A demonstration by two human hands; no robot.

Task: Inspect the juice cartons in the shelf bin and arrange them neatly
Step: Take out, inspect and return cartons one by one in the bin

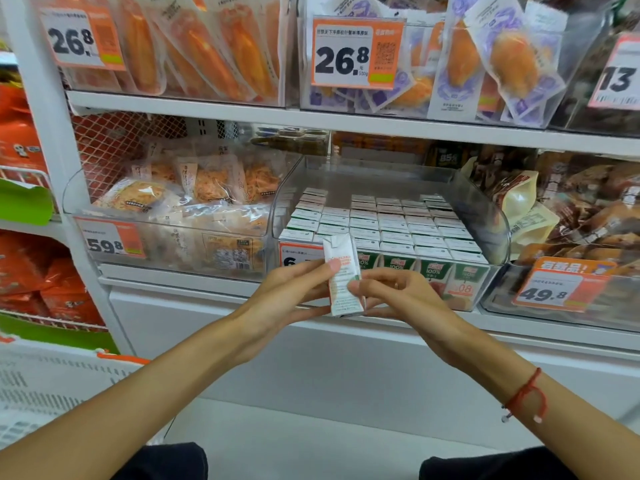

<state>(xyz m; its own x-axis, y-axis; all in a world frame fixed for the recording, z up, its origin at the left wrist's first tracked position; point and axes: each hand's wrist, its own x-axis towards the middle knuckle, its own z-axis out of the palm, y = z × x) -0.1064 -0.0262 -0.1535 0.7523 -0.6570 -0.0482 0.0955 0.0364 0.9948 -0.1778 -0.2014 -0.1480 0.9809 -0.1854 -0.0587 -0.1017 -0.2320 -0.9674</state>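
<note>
A small white juice carton stands upright in front of the shelf, its printed back side facing me. My left hand grips its left edge with thumb and fingers. My right hand pinches its right edge. Behind it sits the clear shelf bin, packed with several rows of the same cartons, white tops up and green fronts showing through the bin's front wall. One slot in the front row, left of centre, shows a gap behind the held carton.
A clear bin of noodle-like snack packs stands to the left, brown snack bags to the right. The upper shelf overhangs the bins. Price tags hang on bin fronts. A white basket sits lower left.
</note>
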